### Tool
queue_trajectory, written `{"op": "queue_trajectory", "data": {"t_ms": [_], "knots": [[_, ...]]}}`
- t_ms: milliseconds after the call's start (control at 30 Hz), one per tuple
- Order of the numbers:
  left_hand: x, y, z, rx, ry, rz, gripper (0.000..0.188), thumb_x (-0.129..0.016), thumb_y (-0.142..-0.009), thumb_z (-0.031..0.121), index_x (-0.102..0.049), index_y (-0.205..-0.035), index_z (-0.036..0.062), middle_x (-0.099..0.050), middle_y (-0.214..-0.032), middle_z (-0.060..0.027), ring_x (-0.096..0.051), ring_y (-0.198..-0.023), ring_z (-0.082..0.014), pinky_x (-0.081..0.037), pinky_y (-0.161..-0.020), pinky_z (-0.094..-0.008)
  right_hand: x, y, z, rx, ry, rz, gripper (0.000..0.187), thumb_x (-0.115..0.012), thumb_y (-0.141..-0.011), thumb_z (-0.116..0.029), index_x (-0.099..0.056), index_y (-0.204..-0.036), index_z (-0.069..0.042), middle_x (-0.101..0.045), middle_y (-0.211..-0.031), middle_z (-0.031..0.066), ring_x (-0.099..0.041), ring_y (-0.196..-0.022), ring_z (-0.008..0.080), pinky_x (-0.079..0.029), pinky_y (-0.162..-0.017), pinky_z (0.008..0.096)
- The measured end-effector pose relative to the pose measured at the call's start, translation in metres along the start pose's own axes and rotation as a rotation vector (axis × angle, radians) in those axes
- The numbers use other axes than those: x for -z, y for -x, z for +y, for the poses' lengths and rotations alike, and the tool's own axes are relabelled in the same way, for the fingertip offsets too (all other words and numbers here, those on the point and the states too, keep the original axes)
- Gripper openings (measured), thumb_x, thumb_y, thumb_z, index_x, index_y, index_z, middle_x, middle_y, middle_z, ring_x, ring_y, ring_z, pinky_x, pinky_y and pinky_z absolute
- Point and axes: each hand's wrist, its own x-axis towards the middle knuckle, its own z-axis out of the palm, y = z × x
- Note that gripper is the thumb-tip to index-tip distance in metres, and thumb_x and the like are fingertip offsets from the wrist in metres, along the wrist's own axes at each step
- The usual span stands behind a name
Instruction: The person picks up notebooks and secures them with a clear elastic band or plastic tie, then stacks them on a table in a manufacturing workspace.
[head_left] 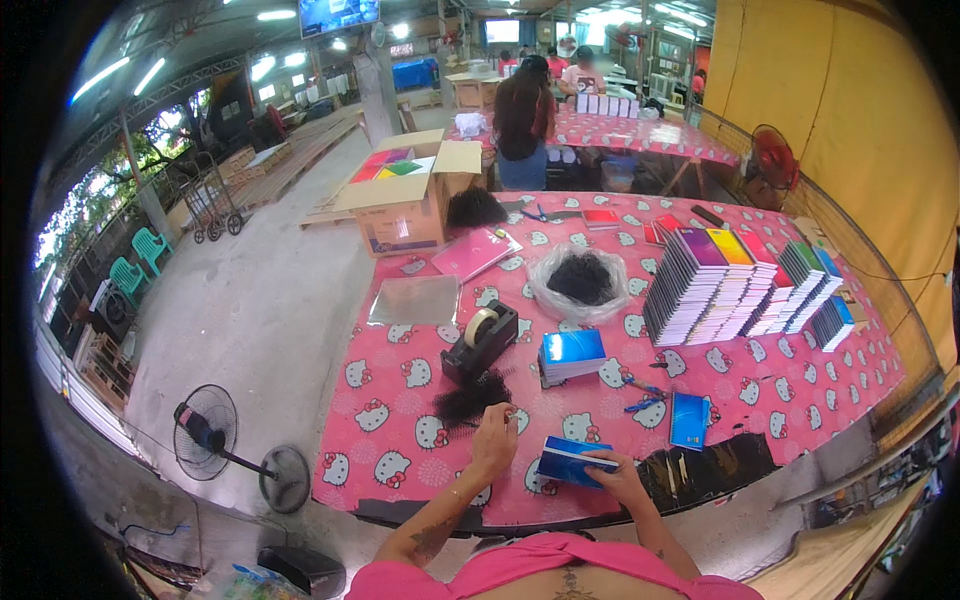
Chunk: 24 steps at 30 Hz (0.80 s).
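My right hand point(624, 482) grips a small blue notebook point(570, 462) by its right end, just above the near edge of the table. To its left, my left hand point(492, 440) is raised with the fingertips pinched together; what they hold, if anything, is too small to make out. Right beside those fingers lies a tangled heap of black binding coils point(468, 402). Beyond the hands stands a stack of blue notebooks point(572, 356). Pliers with blue handles point(645, 404) and a single blue spiral notebook point(690, 420) lie off to the right.
A black tape dispenser point(482, 345) stands behind the coil heap. Farther back is a plastic bag of black coils point(580, 280). Tall notebook stacks point(690, 290) fill the right side. An open carton point(402, 215) stands at the far left corner. A person point(524, 120) stands beyond the table.
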Motion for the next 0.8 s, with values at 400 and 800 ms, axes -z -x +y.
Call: {"op": "queue_trajectory", "data": {"t_ms": [400,800], "knots": [[-0.016,0.045,0.019,0.065,0.379,0.007,0.033,-0.052,-0.1,0.017,-0.053,-0.128,0.0005,-0.064,-0.106,-0.0199,-0.062,-0.094,-0.0336,-0.049,-0.083,-0.0415,-0.007,-0.002,-0.005,-0.01,0.014,0.054,0.035,-0.07,-0.088,-0.006,-0.067,-0.123,-0.003,-0.069,-0.105,0.0013,-0.06,-0.097,0.0111,-0.048,-0.087,0.0276],[0.061,-0.004,0.078,-0.386,0.18,-0.107,0.024,-0.071,-0.087,0.006,-0.069,-0.11,0.0025,-0.065,-0.084,-0.01,-0.063,-0.07,-0.0191,-0.049,-0.064,-0.0294,-0.005,-0.012,-0.056,-0.011,-0.18,0.063,0.037,-0.07,-0.089,-0.007,-0.064,-0.126,-0.001,-0.069,-0.113,0.0058,-0.062,-0.103,0.0134,-0.047,-0.094,0.0301]]}}
